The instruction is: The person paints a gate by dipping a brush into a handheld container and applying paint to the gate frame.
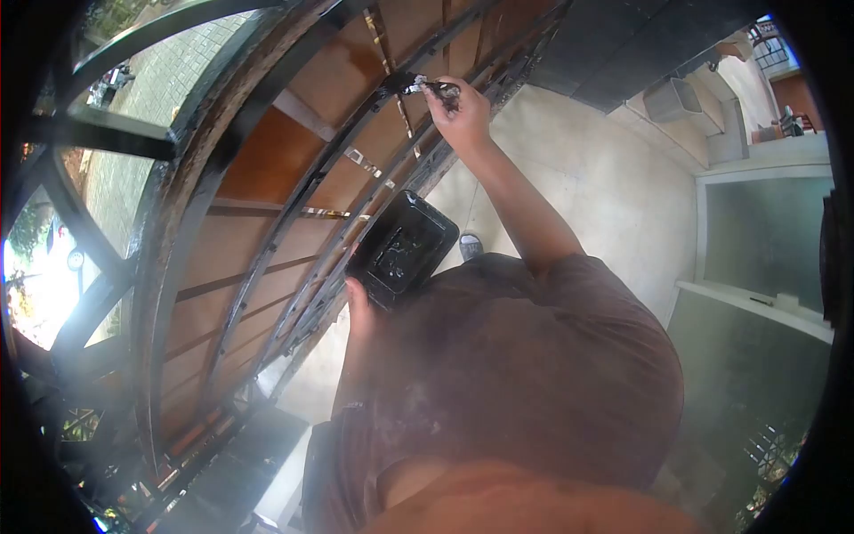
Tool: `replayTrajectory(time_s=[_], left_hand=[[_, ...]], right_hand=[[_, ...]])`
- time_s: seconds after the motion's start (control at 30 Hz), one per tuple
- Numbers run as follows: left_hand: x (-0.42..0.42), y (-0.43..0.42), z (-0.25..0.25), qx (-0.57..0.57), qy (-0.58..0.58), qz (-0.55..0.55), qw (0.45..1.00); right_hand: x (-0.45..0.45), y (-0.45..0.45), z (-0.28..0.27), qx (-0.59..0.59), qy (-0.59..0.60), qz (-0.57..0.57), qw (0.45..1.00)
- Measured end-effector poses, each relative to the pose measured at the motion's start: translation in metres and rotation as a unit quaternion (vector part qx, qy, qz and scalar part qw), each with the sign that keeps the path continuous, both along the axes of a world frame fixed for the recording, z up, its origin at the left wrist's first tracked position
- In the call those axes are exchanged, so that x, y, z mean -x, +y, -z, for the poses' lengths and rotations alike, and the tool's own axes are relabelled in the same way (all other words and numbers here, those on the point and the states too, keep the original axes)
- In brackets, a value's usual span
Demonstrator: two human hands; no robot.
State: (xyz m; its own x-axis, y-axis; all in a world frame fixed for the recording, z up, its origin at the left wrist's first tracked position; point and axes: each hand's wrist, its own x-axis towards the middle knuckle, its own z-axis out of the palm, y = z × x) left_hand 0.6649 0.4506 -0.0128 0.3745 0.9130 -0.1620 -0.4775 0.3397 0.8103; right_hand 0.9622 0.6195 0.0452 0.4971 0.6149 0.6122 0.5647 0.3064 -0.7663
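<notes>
My right hand (463, 111) is closed around a paintbrush (416, 84) whose handle is smeared with black and white. Its dark bristle end touches a black metal bar (356, 122) of a framework backed by brown panels. My left hand (358, 307) grips the lower edge of a black rectangular tray (405, 245), held tilted in front of my body. Glossy black paint (400, 254) wets the tray's floor. Most fingers of my left hand are hidden under the tray. Some thin crossbars (360, 162) of the framework show pale, unevenly coated patches.
A thick curved rail (182, 178) and open metalwork stand at the left, with paving beyond. Pale floor (569, 151) lies below, where my foot (471, 245) shows. Glass panels (769, 227) are at the right, and a grey bin-like container (672, 101) stands at the upper right.
</notes>
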Motion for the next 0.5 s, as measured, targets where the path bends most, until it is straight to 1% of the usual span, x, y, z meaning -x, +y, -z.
replayTrajectory(time_s=[0.03, 0.1, 0.13, 0.23, 0.3, 0.33, 0.4, 0.5], left_hand=[[-0.009, -0.002, 0.009, -0.015, 0.014, -0.002, 1.0], [-0.028, -0.005, 0.013, -0.005, 0.005, -0.005, 1.0], [-0.036, -0.008, 0.013, -0.003, 0.003, -0.006, 1.0], [-0.059, -0.014, -0.003, -0.002, -0.006, -0.011, 1.0], [-0.069, -0.018, -0.015, -0.003, -0.013, -0.011, 1.0], [-0.073, -0.019, -0.019, -0.004, -0.016, -0.01, 1.0], [-0.071, -0.02, -0.02, -0.007, -0.019, -0.008, 1.0], [-0.059, -0.022, -0.022, -0.003, 0.006, -0.004, 1.0]], right_hand=[[-0.007, 0.002, 0.001, 0.002, 0.002, -0.005, 1.0], [-0.017, 0.007, 0.001, -0.033, -0.038, -0.022, 0.999], [-0.022, 0.008, -0.001, -0.03, -0.036, -0.027, 0.999], [-0.031, 0.011, -0.003, -0.026, -0.038, -0.042, 0.998], [-0.036, 0.015, -0.003, -0.057, -0.071, -0.033, 0.995], [-0.037, 0.015, -0.004, -0.058, -0.071, -0.035, 0.995], [-0.034, 0.011, -0.011, -0.042, -0.022, -0.046, 0.998], [-0.035, 0.015, -0.007, -0.021, -0.018, -0.034, 0.999]])
